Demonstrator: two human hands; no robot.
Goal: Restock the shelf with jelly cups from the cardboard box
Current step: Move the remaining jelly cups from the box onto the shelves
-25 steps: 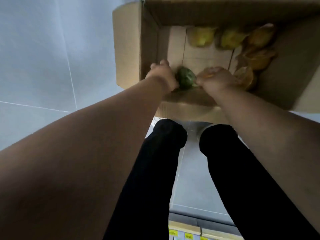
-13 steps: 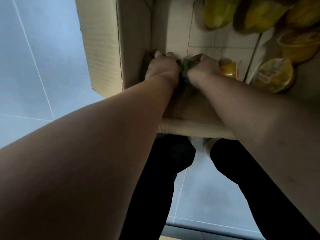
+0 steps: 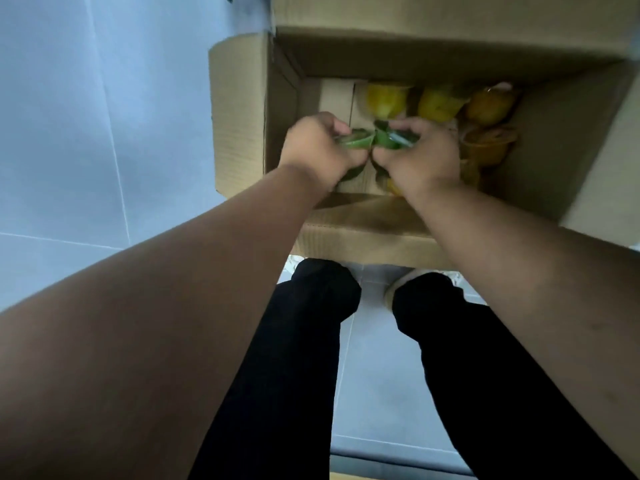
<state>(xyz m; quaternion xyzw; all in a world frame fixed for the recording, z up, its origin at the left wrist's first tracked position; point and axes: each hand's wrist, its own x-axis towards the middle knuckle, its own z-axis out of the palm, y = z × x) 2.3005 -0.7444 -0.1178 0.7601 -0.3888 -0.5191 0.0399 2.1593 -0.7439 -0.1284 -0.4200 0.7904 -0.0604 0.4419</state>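
Cardboard box [image 3: 363,237] open on top — way in from above. Far wall lined with yellow cups [image 3: 386,100]; orange cups [image 3: 488,147] crowd the right side. Bare box floor [image 3: 334,98] at far left. Middle taken: left hand [image 3: 318,150] gripping left green cup [image 3: 355,140], right hand [image 3: 420,159] gripping right green cup [image 3: 389,138] — knuckles nearly touching.

green jelly cups [image 3: 360,142]: held, perhaps two | yellow cups [image 3: 438,103]: in cardboard box [image 3: 363,237]
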